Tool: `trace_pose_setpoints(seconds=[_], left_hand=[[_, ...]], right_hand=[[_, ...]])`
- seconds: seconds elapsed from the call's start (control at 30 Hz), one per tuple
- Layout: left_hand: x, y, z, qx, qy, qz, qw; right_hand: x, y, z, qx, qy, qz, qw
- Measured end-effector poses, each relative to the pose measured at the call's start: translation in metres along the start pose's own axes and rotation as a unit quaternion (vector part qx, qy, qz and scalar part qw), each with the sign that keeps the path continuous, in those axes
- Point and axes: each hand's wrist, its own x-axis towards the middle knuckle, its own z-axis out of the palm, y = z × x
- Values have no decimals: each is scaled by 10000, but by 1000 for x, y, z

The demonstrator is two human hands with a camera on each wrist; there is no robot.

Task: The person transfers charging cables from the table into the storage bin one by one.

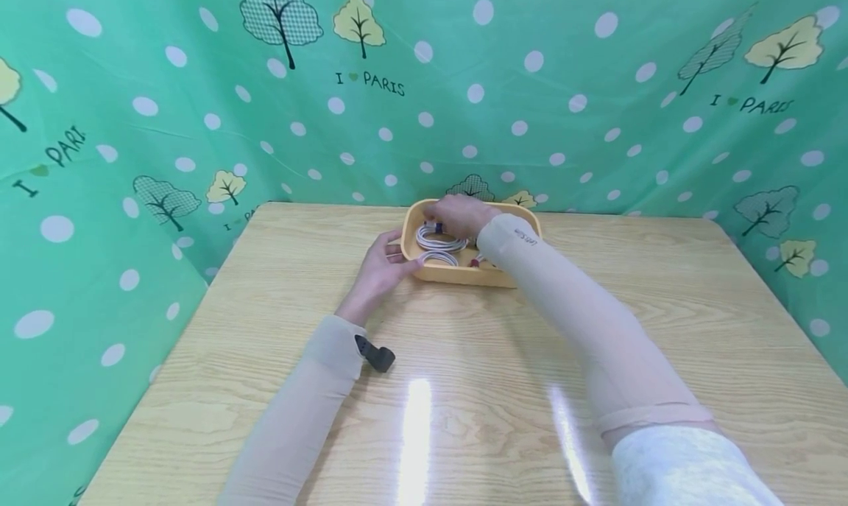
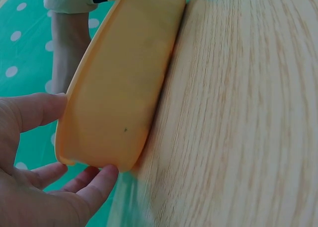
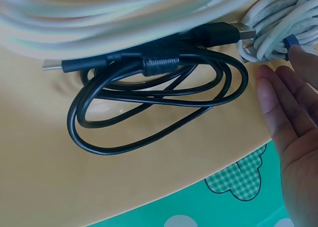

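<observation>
A yellow plastic bin [image 1: 464, 274] with coiled cables in it stands at the back of the table. My left hand [image 1: 384, 266] grips its left end, thumb on the near rim and fingers round the corner, also seen in the left wrist view, where the left hand [image 2: 44, 172] holds the bin wall [image 2: 119, 83]. Inside the bin is my right hand [image 1: 460, 215]. In the right wrist view the right hand [image 3: 293, 108] has fairly straight fingers beside a coiled white cable [image 3: 268, 23]; the thumb touches its blue tie [image 3: 292, 40]. A black USB cable [image 3: 154, 103], bundled with a black strap, lies nearby.
Thick white cable loops [image 3: 124, 18] cross above the black cable. Another white coil [image 1: 439, 258] and a red piece [image 1: 475, 261] lie along the bin's near side. A green printed curtain [image 1: 424, 123] hangs right behind the wooden table [image 1: 298, 270].
</observation>
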Motion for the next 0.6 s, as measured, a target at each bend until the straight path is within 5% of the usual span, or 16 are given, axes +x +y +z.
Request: trace_pose_setpoints(seconds=[0.6], left_hand=[[2,1,1,-147,-37,64,9999]], right_hand=[[-18,-10,-23,-4,-54,-213,9998]])
